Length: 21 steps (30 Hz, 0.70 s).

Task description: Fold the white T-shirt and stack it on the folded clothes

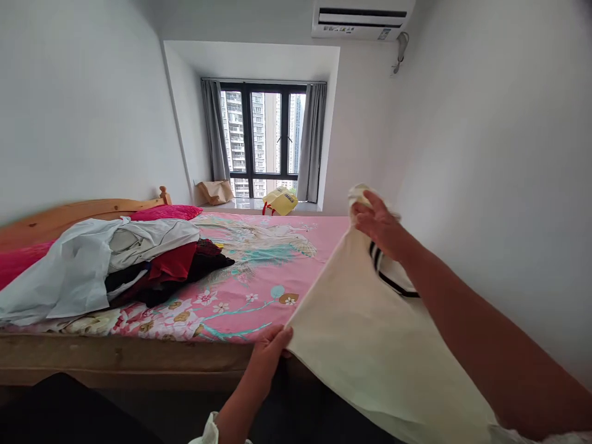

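A cream-coloured garment [361,327] with black stripes along one edge hangs stretched between my two hands, in front of the bed. My right hand [382,225] is raised, closed on a bunched upper part of it. Lower down, near the bed's front edge, my left hand [272,345] pinches a corner between thumb and fingers. The garment's lower part runs out of the picture at the bottom, and my right forearm hides some of the striped edge. I cannot tell which kind of garment it is.
A heap of clothes [166,271], white, red and black, lies on the left of the bed [259,308] with its pink flowered sheet. Pink pillows [166,213] rest by the wooden headboard [92,213]. On the windowsill are a brown paper bag [215,192] and a yellow bag [280,201].
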Available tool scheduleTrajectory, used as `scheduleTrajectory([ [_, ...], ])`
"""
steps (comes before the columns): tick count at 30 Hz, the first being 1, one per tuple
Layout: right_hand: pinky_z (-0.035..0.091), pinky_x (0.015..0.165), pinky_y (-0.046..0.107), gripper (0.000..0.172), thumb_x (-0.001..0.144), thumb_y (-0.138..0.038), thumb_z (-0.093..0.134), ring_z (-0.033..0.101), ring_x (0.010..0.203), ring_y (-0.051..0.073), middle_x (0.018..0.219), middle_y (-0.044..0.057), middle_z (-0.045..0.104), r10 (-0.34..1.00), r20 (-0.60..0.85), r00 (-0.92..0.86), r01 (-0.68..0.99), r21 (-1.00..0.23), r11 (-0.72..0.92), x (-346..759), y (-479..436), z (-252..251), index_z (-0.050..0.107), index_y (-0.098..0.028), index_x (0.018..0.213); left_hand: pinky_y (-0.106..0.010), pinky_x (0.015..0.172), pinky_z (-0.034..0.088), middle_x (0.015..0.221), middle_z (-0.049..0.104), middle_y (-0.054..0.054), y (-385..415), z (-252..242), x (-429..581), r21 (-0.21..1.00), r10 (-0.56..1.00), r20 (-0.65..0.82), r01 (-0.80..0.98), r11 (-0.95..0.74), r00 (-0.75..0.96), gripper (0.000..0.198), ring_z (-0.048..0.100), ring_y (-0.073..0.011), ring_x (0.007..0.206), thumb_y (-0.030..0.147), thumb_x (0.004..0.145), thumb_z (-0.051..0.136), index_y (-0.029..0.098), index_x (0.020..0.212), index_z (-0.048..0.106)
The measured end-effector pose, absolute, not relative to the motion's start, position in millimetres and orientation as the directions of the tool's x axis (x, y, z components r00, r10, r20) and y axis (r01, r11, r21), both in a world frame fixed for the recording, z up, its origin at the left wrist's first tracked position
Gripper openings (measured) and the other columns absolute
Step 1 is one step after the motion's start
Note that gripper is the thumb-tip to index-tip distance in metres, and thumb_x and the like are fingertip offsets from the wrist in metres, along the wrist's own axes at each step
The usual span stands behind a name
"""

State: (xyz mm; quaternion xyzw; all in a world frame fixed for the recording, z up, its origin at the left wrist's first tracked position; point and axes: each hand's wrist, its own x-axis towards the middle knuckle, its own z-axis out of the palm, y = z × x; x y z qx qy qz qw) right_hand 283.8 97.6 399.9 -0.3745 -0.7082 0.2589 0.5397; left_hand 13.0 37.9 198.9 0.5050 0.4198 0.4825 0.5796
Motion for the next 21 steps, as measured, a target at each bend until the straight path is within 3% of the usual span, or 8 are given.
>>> scheduleTrajectory([
  [2,0.039,0.1,0.036,0.064,0.084,-0.039,0.057,0.045,0.124,0.017,0.136,0.007,0.049,0.822,0.512,-0.25,0.283,-0.773,0.568,260,107,381,0.029,-0.032,0.141,-0.023,0.052,0.039,0.059,0.059,0.001,56,170,-20,0.977,0.993,-0.12,-0.18,0.117,-0.005,0.038,0.05,-0.011,0.054,0.05,0.058,0.071,0.014,0.07,0.064],
  [4,0.041,0.097,0.038,0.05,0.083,-0.038,0.057,0.051,0.117,0.02,0.129,0.008,0.054,0.834,0.421,-0.356,0.431,-0.718,0.547,242,109,346,0.049,-0.025,0.13,-0.024,0.053,0.041,0.058,0.06,0.001,63,139,-54,0.955,0.965,-0.235,-0.212,0.208,-0.113,0.037,0.052,-0.012,0.052,0.046,0.051,0.075,0.015,0.068,0.063],
  [6,0.044,0.092,0.039,0.037,0.083,-0.036,0.052,0.056,0.106,0.021,0.121,0.008,0.06,0.878,0.329,-0.349,0.586,-0.654,0.478,238,101,294,0.061,-0.02,0.115,-0.024,0.051,0.041,0.056,0.06,0.001,61,107,-82,0.94,0.932,-0.315,-0.194,0.28,-0.182,0.036,0.054,-0.0129,0.051,0.043,0.049,0.077,0.014,0.065,0.062],
  [10,0.046,0.087,0.036,0.034,0.078,-0.03,0.052,0.058,0.103,0.023,0.113,0.009,0.064,0.98,0.19,-0.057,0.648,-0.739,0.182,276,59,155,0.064,-0.018,0.108,-0.022,0.048,0.039,0.051,0.061,0.001,45,63,-105,0.913,0.884,-0.404,-0.171,0.371,-0.237,0.036,0.055,-0.0116,0.049,0.04,0.049,0.079,0.014,0.063,0.059],
  [12,0.046,0.089,0.035,0.031,0.072,-0.025,0.053,0.06,0.1,0.023,0.104,0.007,0.067,0.979,0.076,0.188,0.592,-0.804,-0.051,303,29,91,0.066,-0.018,0.099,-0.021,0.048,0.041,0.053,0.061,0.002,42,54,-104,0.915,0.889,-0.392,-0.204,0.349,-0.238,0.035,0.054,-0.011,0.048,0.038,0.049,0.079,0.016,0.066,0.058],
  [14,0.046,0.089,0.037,0.03,0.068,-0.02,0.05,0.062,0.095,0.024,0.097,0.007,0.069,0.953,0.012,0.303,0.564,-0.808,-0.17,323,-1,43,0.066,-0.018,0.093,-0.021,0.048,0.042,0.056,0.062,0.005,44,54,-101,0.933,0.898,-0.34,-0.219,0.285,-0.28,0.038,0.054,-0.0101,0.047,0.034,0.046,0.08,0.018,0.072,0.056],
  [17,0.044,0.091,0.037,0.03,0.064,-0.017,0.049,0.062,0.096,0.025,0.096,0.006,0.069,0.917,-0.025,0.399,0.516,-0.82,-0.247,335,-33,3,0.066,-0.019,0.089,-0.018,0.048,0.044,0.062,0.063,0.007,50,63,-100,0.96,0.91,-0.265,-0.18,0.217,-0.32,0.042,0.055,-0.0087,0.052,0.033,0.042,0.081,0.019,0.075,0.059],
  [21,0.039,0.098,0.037,0.038,0.06,-0.013,0.05,0.058,0.105,0.025,0.105,0.007,0.066,0.894,-0.021,0.447,0.441,-0.865,-0.241,334,-33,-13,0.064,-0.02,0.095,-0.017,0.06,0.051,0.081,0.07,0.003,55,85,-109,0.957,0.941,-0.283,-0.118,0.265,-0.186,0.048,0.062,-0.012,0.071,0.036,0.042,0.083,0.018,0.085,0.069],
])
